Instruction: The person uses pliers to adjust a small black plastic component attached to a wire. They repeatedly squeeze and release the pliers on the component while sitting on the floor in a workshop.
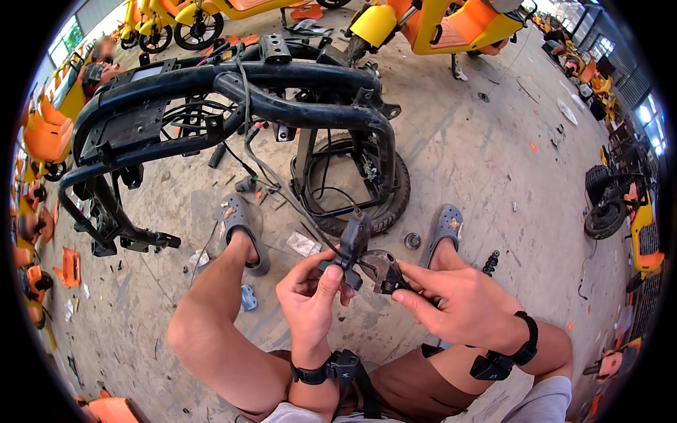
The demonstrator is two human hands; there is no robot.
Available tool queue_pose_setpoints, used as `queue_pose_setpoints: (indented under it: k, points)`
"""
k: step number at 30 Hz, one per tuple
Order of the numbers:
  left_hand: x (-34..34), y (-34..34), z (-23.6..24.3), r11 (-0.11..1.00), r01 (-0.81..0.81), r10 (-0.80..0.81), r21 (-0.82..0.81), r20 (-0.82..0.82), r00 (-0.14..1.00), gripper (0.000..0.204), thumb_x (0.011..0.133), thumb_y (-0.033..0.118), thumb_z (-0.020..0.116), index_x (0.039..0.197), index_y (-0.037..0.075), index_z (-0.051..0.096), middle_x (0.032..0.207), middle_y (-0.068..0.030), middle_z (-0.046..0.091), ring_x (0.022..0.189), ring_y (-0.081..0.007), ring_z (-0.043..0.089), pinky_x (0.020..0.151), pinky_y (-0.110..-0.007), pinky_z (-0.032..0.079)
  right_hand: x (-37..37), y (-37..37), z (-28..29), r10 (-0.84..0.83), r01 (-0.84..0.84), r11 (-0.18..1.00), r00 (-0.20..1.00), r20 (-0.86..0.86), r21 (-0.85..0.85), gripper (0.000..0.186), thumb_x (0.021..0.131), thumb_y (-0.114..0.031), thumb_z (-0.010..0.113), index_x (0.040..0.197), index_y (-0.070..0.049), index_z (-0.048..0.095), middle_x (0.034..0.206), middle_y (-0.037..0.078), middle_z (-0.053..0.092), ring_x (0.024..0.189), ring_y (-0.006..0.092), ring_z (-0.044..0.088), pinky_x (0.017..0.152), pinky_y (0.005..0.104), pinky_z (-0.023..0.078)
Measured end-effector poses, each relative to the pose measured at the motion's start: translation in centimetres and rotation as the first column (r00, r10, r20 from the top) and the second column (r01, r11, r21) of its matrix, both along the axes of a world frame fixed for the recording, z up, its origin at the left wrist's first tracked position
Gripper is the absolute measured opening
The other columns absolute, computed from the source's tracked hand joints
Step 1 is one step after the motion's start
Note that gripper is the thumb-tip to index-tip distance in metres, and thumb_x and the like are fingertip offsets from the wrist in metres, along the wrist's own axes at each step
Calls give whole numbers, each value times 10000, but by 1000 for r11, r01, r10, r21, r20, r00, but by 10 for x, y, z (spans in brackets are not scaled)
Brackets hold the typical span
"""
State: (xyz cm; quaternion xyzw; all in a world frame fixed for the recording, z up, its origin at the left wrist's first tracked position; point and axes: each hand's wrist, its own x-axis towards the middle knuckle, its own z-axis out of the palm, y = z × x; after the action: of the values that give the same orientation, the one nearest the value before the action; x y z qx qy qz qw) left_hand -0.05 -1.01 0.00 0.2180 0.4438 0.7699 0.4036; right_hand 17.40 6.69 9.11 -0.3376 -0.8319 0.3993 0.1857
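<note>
My left hand (317, 289) is closed around a small black metal fitting (352, 247) with cables running up from it toward the black scooter frame (296, 106). My right hand (451, 299) grips a dark adjustable wrench (384, 278), whose jaw end sits at the right side of the fitting; whether it is clamped on it I cannot tell. The frame stands in front of me at the upper middle, with bundled wires inside it and a tire (391, 204) lying under its right end.
Yellow-and-orange scooters (423, 28) line the back and both sides. A person (99, 70) is at the upper left. On the concrete floor lie an orange plastic piece (68, 266), a shock absorber (491, 262), a metal ring (414, 240) and scattered scraps.
</note>
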Motion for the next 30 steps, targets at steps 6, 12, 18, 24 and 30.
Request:
queue_pose_setpoints:
  k: [6, 12, 18, 24, 30]
  points:
    - [-3, 0, -2, 1000, -5, 5, 7, 26, 1000, 281, 911, 160, 691, 1071, -62, 625, 735, -78, 623, 569, -153, 615, 401, -253, 431, -4, 2, 5, 80, -83, 967, 997, 20, 240, 417, 837, -105, 722, 1221, 24, 620, 610, 122, 593, 480, 232, 562, 459, 318, 437]
    - [-1, -1, 5, 1000, 14, -13, -13, 66, 998, 271, 904, 108, 697, 1097, -74, 643, 744, -83, 642, 566, -137, 606, 462, -242, 448, -4, 3, 2, 77, -81, 967, 997, 29, 240, 430, 832, -99, 723, 1227, 31, 612, 610, 118, 592, 481, 234, 568, 453, 317, 433]
    - [-1, -2, 8, 998, 34, -33, -47, 16, 999, 261, 906, 113, 697, 1086, -71, 652, 739, -77, 640, 564, -127, 603, 453, -227, 443, -2, 3, 0, 96, -108, 942, 994, 53, 318, 427, 830, -91, 723, 1220, 42, 607, 604, 111, 591, 473, 232, 567, 438, 323, 431]
    - [-1, -2, 7, 995, 38, -36, -88, 30, 999, 257, 913, 128, 690, 1064, -77, 656, 708, -79, 633, 531, -122, 591, 431, -228, 435, 1, 2, -10, 136, -151, 897, 988, 67, 414, 433, 822, -74, 723, 1221, 43, 603, 649, 88, 594, 480, 223, 571, 433, 319, 437]
    - [-4, 1, 1, 989, 54, -51, -138, 29, 998, 264, 916, 178, 676, 963, -79, 641, 658, -104, 631, 430, -145, 553, 361, -247, 398, 5, 4, -4, 148, -252, 792, 963, 225, 556, 483, 768, -26, 663, 1248, -29, 618, 834, 74, 613, 600, 208, 596, 507, 305, 476]
